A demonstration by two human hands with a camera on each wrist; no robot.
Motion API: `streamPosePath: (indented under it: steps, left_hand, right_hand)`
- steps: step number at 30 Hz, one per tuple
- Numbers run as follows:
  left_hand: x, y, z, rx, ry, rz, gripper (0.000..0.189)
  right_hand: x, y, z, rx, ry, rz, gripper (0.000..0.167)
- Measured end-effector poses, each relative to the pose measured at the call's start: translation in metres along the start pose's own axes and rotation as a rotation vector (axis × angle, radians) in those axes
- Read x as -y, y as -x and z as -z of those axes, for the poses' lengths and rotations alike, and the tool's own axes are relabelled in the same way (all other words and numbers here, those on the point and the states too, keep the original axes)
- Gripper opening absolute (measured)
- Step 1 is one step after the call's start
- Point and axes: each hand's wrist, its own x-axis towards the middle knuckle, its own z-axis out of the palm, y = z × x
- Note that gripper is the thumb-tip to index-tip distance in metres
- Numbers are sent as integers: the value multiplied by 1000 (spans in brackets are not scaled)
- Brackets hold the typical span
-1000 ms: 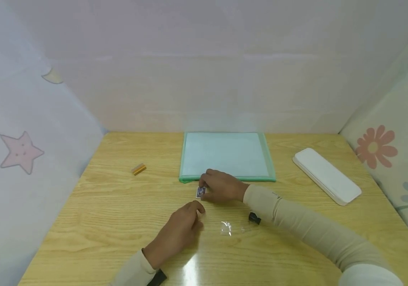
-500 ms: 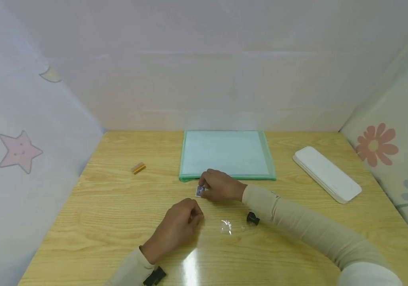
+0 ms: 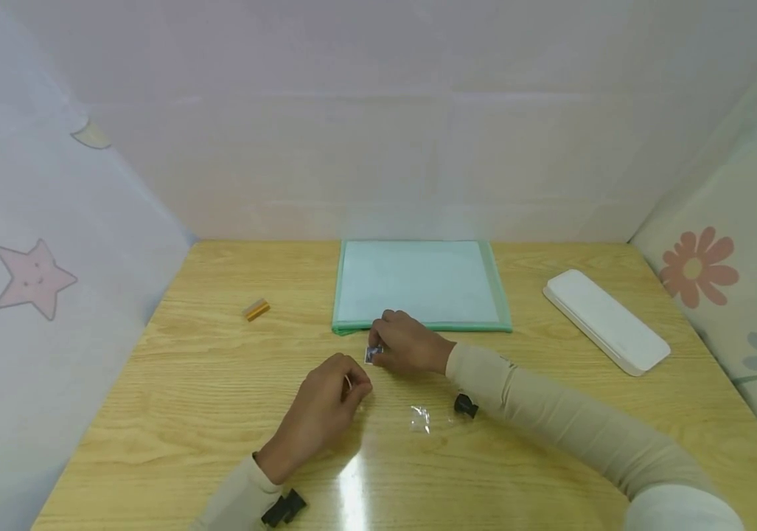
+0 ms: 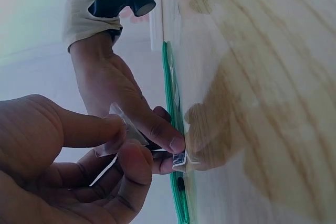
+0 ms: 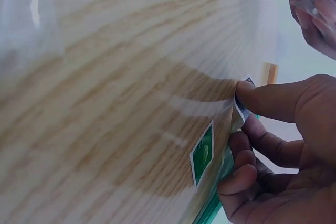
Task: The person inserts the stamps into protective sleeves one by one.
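The dark stamp [image 3: 371, 355] lies just ahead of our left hand [image 3: 323, 402]'s fingers. The right hand [image 3: 411, 344] is nearer, pinching it between thumb and fingers at the tabletop [image 3: 186, 383]; we cannot tell its long axis. Our left fingers, nearly closed, pinch a clear sleeve [image 4: 133, 129], contents unclear. Beside the right fingers lies a green stamp [image 5: 203, 155]; beyond them, the folder [image 3: 421, 284].

With my right hand [image 3: 411, 344] I pinch 1 small blue, white-edged stamp [image 3: 371, 355], tilted near the table [image 3: 219, 420]; my left hand [image 3: 326, 392] pinches 1 clear plastic piece [image 4: 134, 130], raised.
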Motion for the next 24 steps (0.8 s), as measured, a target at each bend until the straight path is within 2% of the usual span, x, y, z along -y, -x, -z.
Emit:
streamPosePath:
  steps: [9, 14, 17, 21, 24]
  left_hand:
    - [-1, -2, 4, -76, 32, -30, 11]
    - [-2, -3, 4, -96, 69, -29, 11]
    - [-2, -5, 6, -110, 89, -36, 10]
    - [-1, -9, 9, -137, 121, -38, 10]
    - [0, -10, 11, -159, 141, -36, 11]
  right_hand:
    - [-3, 4, -3, -54, 30, 59, 16]
    - [-9, 2, 2, -72, -126, 64, 14]
    - [-12, 3, 10, -102, -239, 87, 24]
    - [-12, 9, 25, -217, -343, 188, 35]
    - [-8, 17, 38, -302, -422, 270, 28]
